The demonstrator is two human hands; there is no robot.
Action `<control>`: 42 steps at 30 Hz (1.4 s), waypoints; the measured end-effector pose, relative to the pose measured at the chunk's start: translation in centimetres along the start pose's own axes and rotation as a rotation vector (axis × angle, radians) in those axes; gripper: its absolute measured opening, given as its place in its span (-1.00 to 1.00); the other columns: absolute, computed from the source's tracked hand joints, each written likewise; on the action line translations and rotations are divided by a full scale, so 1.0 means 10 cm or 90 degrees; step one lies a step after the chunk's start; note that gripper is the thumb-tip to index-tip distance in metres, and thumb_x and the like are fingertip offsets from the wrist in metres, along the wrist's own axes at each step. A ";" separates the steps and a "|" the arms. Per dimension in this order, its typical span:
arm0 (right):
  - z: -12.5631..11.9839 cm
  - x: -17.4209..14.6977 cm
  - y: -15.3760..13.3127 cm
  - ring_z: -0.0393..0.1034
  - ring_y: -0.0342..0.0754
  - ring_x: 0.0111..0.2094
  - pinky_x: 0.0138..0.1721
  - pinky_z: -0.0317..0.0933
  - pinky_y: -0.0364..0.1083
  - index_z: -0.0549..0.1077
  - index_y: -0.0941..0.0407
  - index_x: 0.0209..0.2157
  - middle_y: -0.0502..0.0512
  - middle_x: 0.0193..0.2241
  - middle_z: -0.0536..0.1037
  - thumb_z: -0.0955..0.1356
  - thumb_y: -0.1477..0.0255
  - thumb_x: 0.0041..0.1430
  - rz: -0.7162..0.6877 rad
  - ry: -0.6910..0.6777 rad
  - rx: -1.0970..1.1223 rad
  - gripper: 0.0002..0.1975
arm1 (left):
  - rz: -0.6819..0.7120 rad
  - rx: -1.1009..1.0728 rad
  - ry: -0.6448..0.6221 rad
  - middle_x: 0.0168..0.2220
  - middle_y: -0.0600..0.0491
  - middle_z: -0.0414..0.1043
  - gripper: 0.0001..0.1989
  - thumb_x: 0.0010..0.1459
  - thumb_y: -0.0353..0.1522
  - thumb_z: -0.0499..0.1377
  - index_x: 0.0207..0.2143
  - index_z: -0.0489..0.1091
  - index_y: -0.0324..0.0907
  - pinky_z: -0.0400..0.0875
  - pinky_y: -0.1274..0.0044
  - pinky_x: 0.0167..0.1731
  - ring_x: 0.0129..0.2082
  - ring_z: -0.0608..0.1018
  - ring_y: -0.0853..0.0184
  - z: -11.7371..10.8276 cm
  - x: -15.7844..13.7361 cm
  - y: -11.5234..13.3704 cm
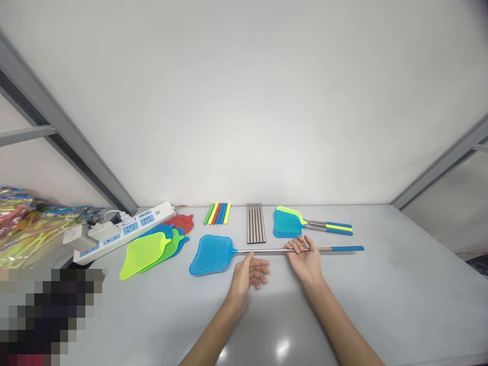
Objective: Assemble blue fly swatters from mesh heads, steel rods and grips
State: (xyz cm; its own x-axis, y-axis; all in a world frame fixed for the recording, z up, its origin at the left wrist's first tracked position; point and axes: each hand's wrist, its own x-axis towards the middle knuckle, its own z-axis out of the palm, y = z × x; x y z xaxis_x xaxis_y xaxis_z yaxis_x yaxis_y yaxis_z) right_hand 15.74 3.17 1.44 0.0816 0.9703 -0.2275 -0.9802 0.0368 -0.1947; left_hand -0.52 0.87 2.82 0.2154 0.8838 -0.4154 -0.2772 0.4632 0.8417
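Observation:
A blue fly swatter (212, 255) with a long extended metal rod and a blue grip lies crosswise in front of me, its head to the left. My right hand (305, 259) has its palm turned up and its fingers curled around the rod near the middle. My left hand (247, 274) is just below the rod near the swatter head, its fingers spread and nothing in them. Whether its thumb touches the rod I cannot tell. Behind the rod lie several short metal rods (255, 223) in a row. Folded swatters (288, 223), blue and yellow, lie behind my right hand.
Loose swatter heads (145, 253) in yellow, green, blue and red are piled at the left. Behind them is a white power strip (129, 229) with plugs. Several coloured grips (217, 213) lie near the wall. Plastic-wrapped items (34, 223) fill the far left.

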 end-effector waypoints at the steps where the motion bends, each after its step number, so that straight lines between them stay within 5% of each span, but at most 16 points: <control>1: -0.01 0.01 0.00 -0.01 -0.28 -0.70 -0.58 0.04 -0.19 0.13 0.15 -0.57 -0.17 -0.74 0.01 0.21 0.48 0.02 -0.002 -0.004 -0.005 -0.86 | 0.031 0.034 -0.005 -0.63 -0.07 0.39 -0.56 0.02 -0.16 -0.04 -0.53 0.41 -0.38 0.13 0.63 -0.77 -0.72 0.39 0.41 0.01 -0.01 -0.01; 6: -0.01 0.02 0.02 -0.01 -0.28 -0.70 -0.58 0.04 -0.19 0.16 0.15 -0.57 -0.16 -0.73 0.00 0.21 0.44 0.04 -0.030 -0.031 -0.073 -0.85 | 0.300 0.149 0.081 -0.58 0.00 0.38 -0.77 -0.04 -0.27 0.09 -0.47 0.45 -0.24 0.23 0.59 -0.57 -0.58 0.39 0.38 0.03 -0.08 0.05; 12: -0.03 0.02 0.04 0.00 -0.28 -0.69 -0.57 0.04 -0.19 0.19 0.15 -0.56 -0.15 -0.72 0.00 0.20 0.47 0.04 -0.033 -0.073 -0.095 -0.87 | 0.447 0.282 0.126 -0.32 0.01 0.38 -0.82 -0.06 -0.38 0.11 -0.34 0.43 -0.09 0.12 0.50 -0.14 -0.23 0.35 0.27 0.02 -0.07 0.14; 21: -0.09 0.04 0.01 -0.02 -0.27 -0.70 -0.58 0.02 -0.19 0.21 0.16 -0.56 -0.15 -0.74 0.01 0.19 0.44 0.05 -0.047 -0.093 -0.077 -0.85 | 0.425 0.395 0.113 -0.34 0.02 0.35 -0.85 -0.08 -0.42 0.13 -0.40 0.43 -0.07 -0.16 0.33 -0.01 -0.15 0.30 0.22 -0.12 0.04 0.02; 33: -0.10 -0.02 -0.01 -0.02 -0.26 -0.72 -0.59 0.01 -0.18 0.19 0.15 -0.58 -0.15 -0.75 0.01 0.18 0.43 0.05 -0.066 -0.090 -0.084 -0.83 | 0.381 0.355 0.051 -0.46 0.03 0.36 -0.90 -0.14 -0.48 0.16 -0.54 0.40 -0.11 0.02 0.43 -0.07 -0.23 0.35 0.23 -0.17 0.05 0.06; 42: -0.09 -0.04 -0.04 -0.12 -0.27 -0.75 -0.64 -0.03 -0.20 0.11 0.14 -0.65 -0.17 -0.78 -0.06 0.18 0.45 0.06 -0.058 -0.081 -0.073 -0.76 | 0.402 0.464 -0.034 -0.64 0.07 0.32 -0.91 -0.15 -0.39 0.18 -0.66 0.36 -0.12 0.15 0.56 -0.45 -0.56 0.35 0.32 -0.24 -0.05 0.10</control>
State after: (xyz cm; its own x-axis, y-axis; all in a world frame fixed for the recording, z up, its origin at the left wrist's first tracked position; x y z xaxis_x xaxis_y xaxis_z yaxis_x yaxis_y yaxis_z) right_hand 16.29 2.57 0.72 0.1387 0.9869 -0.0826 -0.9422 0.1059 -0.3178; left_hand -3.11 1.03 3.04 0.2738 0.9430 0.1889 0.2892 -0.2681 0.9190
